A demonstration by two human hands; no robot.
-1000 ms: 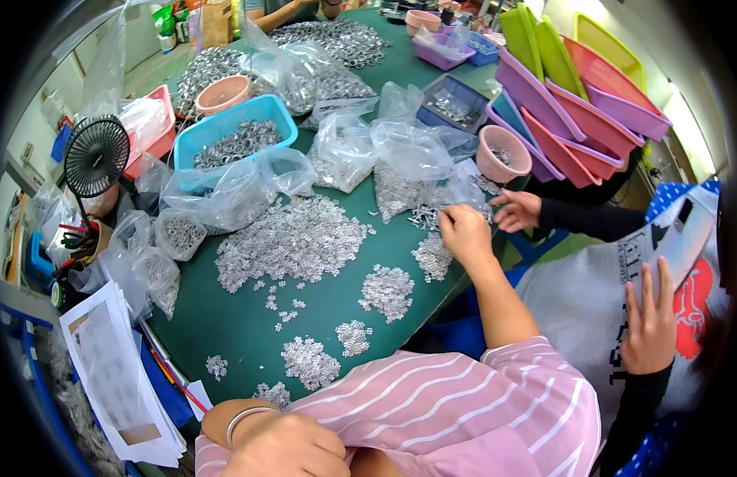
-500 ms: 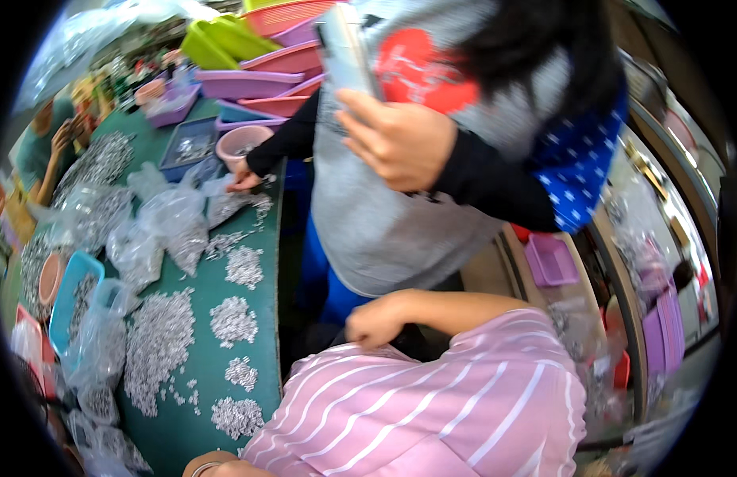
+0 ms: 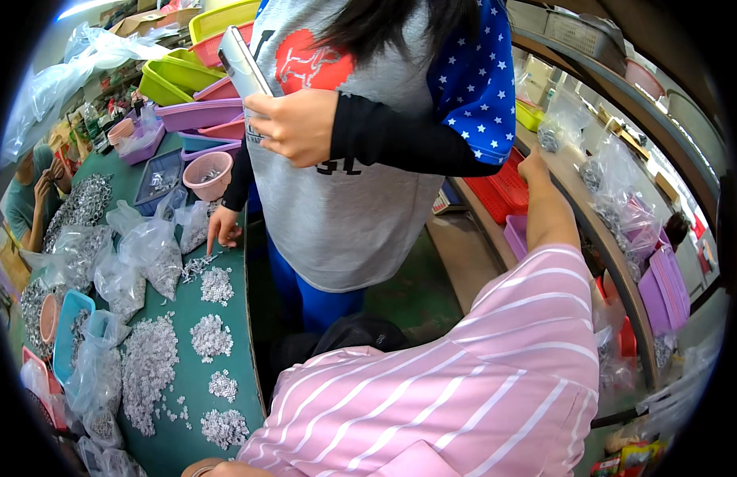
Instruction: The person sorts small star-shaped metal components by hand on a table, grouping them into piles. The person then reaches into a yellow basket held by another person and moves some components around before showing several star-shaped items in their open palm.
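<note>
Right hand (image 3: 533, 165): arm outstretched to the right, beside the red basket (image 3: 503, 193); finger spread, and any hold, I cannot tell from here.
Left hand (image 3: 235, 471): at the near edge, largely cut off; its fingers are out of sight, state unknown.
Small piles (image 3: 225, 429) of grey metal pieces: four, on the tabletop (image 3: 166, 455), along its right edge.
Hazards, in my judgement: the pink striped shirt (image 3: 432, 389), close to the nearest pile, might sweep pieces over the edge if the body leans left; a careless swing of the right arm could jog the basket.
Orientation: piles roundish, no long axis each; their row runs near to far. Basket partly covered; its long axis is uncertain.
Beyond: large heap (image 3: 148, 374), left of the row; co-worker's lowered hand (image 3: 224, 229), just past the farthest pile; phone (image 3: 243, 67) in the co-worker's other hand, tilted.
</note>
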